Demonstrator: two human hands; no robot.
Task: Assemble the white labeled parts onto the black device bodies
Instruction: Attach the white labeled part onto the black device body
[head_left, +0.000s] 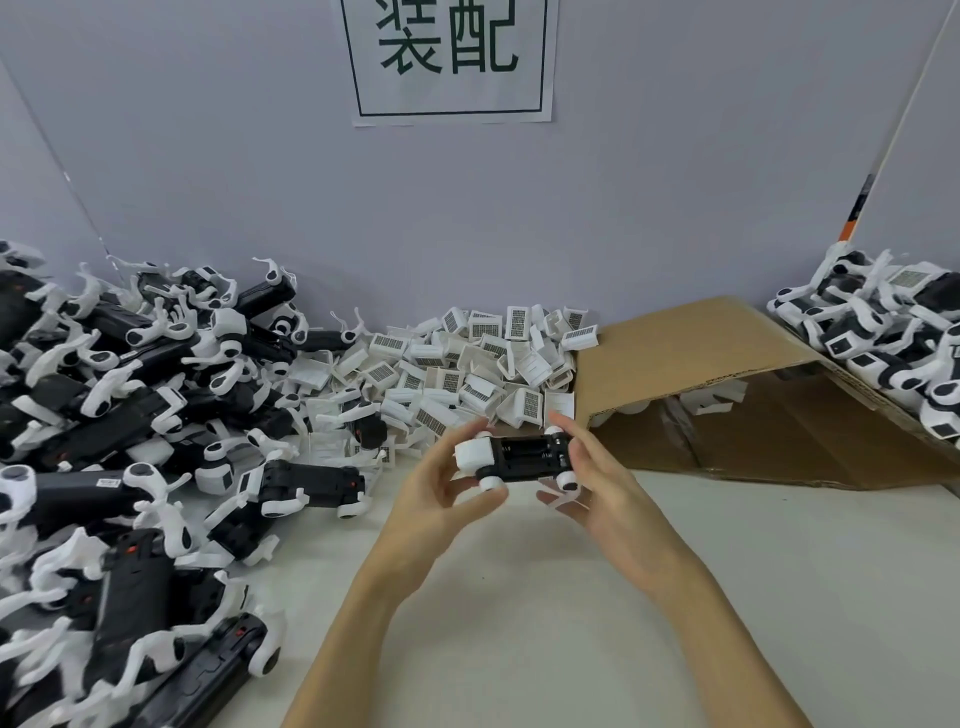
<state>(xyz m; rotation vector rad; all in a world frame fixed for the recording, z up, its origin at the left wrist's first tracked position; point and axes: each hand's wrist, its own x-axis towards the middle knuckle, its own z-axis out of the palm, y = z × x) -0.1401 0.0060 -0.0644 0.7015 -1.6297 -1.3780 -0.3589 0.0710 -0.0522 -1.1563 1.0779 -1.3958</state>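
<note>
Both hands (519, 478) gripping black device body (524, 457), long axis left-right

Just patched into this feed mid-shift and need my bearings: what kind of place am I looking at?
Most likely a factory assembly bench. A wall sign reads "assembly" in Chinese, a heap of black device bodies lies at left, and loose white labeled parts are piled beside a cardboard box.

A white paper sign (451, 60) on the grey wall (208, 156) is displaying "装配" in dark characters. Labels on the white parts (457, 364) are probably dense codes, unreadable here.
</note>
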